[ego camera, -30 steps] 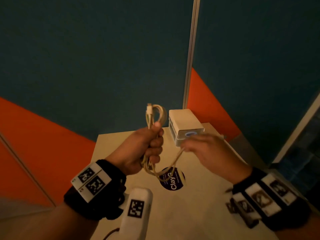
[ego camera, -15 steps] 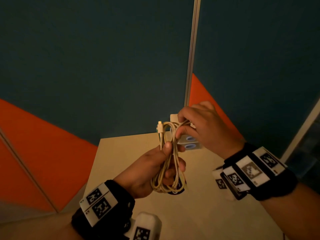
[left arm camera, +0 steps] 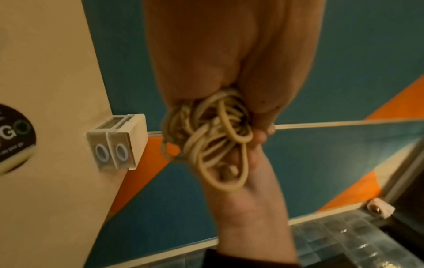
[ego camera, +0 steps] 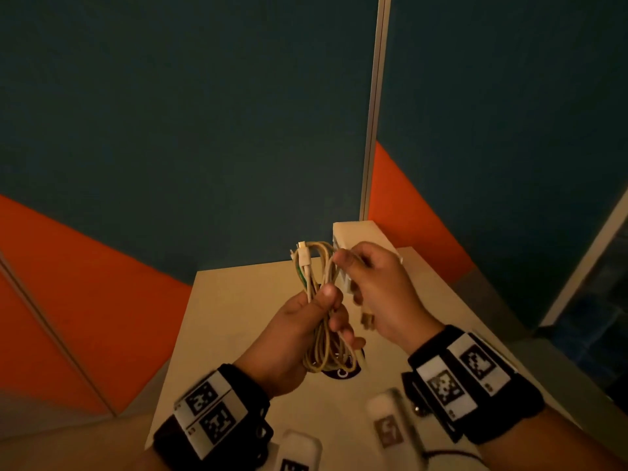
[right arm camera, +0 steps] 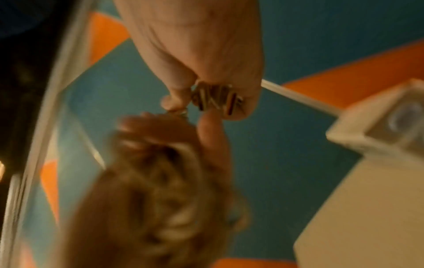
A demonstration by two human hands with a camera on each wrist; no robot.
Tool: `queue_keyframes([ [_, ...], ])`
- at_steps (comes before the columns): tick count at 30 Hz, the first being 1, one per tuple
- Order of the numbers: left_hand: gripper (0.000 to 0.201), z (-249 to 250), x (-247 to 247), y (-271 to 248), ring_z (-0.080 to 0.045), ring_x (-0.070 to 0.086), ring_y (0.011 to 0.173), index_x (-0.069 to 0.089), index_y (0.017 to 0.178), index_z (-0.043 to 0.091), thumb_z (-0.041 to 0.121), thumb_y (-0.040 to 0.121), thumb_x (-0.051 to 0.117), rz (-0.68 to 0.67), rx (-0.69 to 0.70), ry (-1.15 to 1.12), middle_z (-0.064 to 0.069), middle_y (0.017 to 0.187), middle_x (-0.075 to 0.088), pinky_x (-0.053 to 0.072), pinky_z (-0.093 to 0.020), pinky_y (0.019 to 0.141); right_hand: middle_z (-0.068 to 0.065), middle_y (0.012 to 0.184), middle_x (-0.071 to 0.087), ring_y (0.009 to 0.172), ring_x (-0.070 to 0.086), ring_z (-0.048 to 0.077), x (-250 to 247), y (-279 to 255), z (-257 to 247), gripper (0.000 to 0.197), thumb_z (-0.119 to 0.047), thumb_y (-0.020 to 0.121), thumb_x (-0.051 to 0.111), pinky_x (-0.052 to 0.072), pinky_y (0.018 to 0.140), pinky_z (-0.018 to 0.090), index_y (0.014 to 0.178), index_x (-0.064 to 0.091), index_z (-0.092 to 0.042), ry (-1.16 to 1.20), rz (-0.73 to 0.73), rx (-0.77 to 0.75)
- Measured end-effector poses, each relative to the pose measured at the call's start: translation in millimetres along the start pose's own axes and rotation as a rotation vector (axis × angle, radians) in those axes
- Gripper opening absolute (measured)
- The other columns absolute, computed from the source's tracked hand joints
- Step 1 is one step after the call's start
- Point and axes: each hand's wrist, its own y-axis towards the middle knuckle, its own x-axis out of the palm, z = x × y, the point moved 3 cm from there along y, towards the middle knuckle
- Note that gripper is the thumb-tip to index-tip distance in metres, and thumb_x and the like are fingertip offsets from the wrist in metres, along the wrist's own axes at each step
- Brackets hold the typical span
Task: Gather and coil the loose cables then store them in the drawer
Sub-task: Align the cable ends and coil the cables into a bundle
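the coiled cable bundle (ego camera: 323, 311) is held upright above the surface (ego camera: 238, 334), its long axis running near vertical: the upper loops and a white connector (ego camera: 303, 256) stand above the fist, and the lower loops hang below it. the left hand (ego camera: 299, 334) is clenched round the middle of the bundle, the thumb pressed across the strands. in the left wrist view the loops (left arm camera: 215, 137) are seen bunched between the curled fingers (left arm camera: 259, 137) and the palm.

the right hand (ego camera: 377, 294) lies just to the right of the bundle, level with its upper half. its fingers (ego camera: 343, 263) are curled and pinch a strand at the top loops; what appears to be a loose plug end (ego camera: 367, 319) hangs beneath that hand, though blur keeps this uncertain. in the right wrist view the strands (right arm camera: 215, 98) are gripped between thumb and fingers.

the coming move is judged to turn on this: the free end lies on the right-hand side, across from the vertical bundle, so a wrap would have to be carried crosswise around the long axis while the left grip is kept fixed.

the small white drawer unit (ego camera: 360, 232) stands at the far edge of the surface, behind the right hand and nearer to it; in the left wrist view its two fronts (left arm camera: 112, 150) appear closed.
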Motion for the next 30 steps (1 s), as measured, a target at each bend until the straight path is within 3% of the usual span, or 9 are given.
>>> queue_keyframes([
  [5,0.039,0,2,2,-0.013,0.045,0.042,0.045,0.07,0.01,0.046,0.084,0.041,0.149,0.05,0.21,-0.002,0.052,0.045,0.042,-0.023,0.045,0.009,0.066,0.059,0.052,0.054,0.023,18,-6,17,0.033,-0.041,0.089,0.048,0.047,0.047,0.028,0.088,0.063,-0.012,0.395,-0.111,0.352],
  [9,0.031,2,1,8,-0.001,0.062,0.053,0.055,0.106,0.014,0.036,0.094,0.036,0.125,0.076,0.333,0.01,0.061,0.067,0.048,-0.016,0.05,0.015,0.104,0.069,0.099,0.062,0.032,20,-7,24,0.037,-0.042,0.091,0.043,0.05,0.077,0.044,0.093,0.07,-0.015,0.481,-0.132,0.427],
  [17,0.035,0,2,14,0.002,0.067,0.089,0.043,0.128,0.023,0.031,0.095,0.033,0.06,0.027,0.367,0.002,0.107,0.064,0.055,-0.018,0.066,0.007,0.12,0.06,0.118,0.05,0.027,27,-14,16,0.045,-0.061,0.086,0.027,0.038,0.103,0.052,0.092,0.063,-0.034,0.347,-0.115,0.443],
  [18,0.031,-1,3,14,0.006,0.065,0.089,0.038,0.126,0.026,0.029,0.096,0.032,0.037,0.027,0.389,0.002,0.108,0.061,0.043,-0.003,0.073,0.006,0.119,0.058,0.121,0.047,0.027,28,-16,15,0.049,-0.065,0.084,0.022,0.033,0.107,0.052,0.089,0.062,-0.037,0.314,-0.124,0.447],
  [19,0.031,-2,4,12,0.005,0.063,0.095,0.034,0.127,0.03,0.029,0.096,0.032,0.025,0.017,0.402,-0.002,0.116,0.057,0.041,-0.036,0.081,0.004,0.117,0.057,0.123,0.044,0.026,31,-16,18,0.053,-0.071,0.079,0.018,0.03,0.109,0.051,0.088,0.061,-0.039,0.292,-0.143,0.443],
  [20,0.036,-3,2,12,0.002,0.06,0.103,0.03,0.13,0.03,0.033,0.094,0.033,0.019,0.016,0.402,-0.002,0.12,0.056,0.055,-0.021,0.077,0.002,0.12,0.055,0.125,0.042,0.025,33,-17,20,0.062,-0.079,0.071,0.016,0.028,0.111,0.05,0.092,0.061,-0.041,0.259,-0.159,0.439],
  [23,0.063,-11,-7,9,-0.014,0.056,0.119,0.024,0.141,0.027,0.045,0.083,0.042,0.025,0.001,0.347,-0.002,0.136,0.052,0.049,-0.028,0.095,0.001,0.148,0.036,0.138,0.026,0.026,37,-7,39,0.118,-0.102,0.032,0.013,0.015,0.115,0.054,0.132,0.038,-0.042,0.053,-0.164,0.406],
  [27,0.045,-15,-18,8,-0.033,0.06,0.088,0.047,0.118,0.023,0.049,0.082,0.053,0.105,-0.037,0.333,-0.017,0.1,0.063,0.047,-0.044,0.082,0.006,0.144,0.043,0.134,0.036,0.026,38,-7,39,0.104,-0.092,0.052,0.022,0.023,0.113,0.052,0.132,0.041,-0.028,0.025,-0.226,0.326],
  [30,0.037,-10,-22,7,-0.026,0.052,0.08,0.055,0.103,0.017,0.044,0.078,0.055,0.104,-0.01,0.3,-0.016,0.087,0.056,0.043,-0.04,0.074,-0.002,0.154,0.023,0.142,0.017,0.022,40,-6,37,0.119,-0.099,0.037,0.01,0.009,0.116,0.053,0.138,0.028,-0.039,-0.093,-0.178,0.332],
])
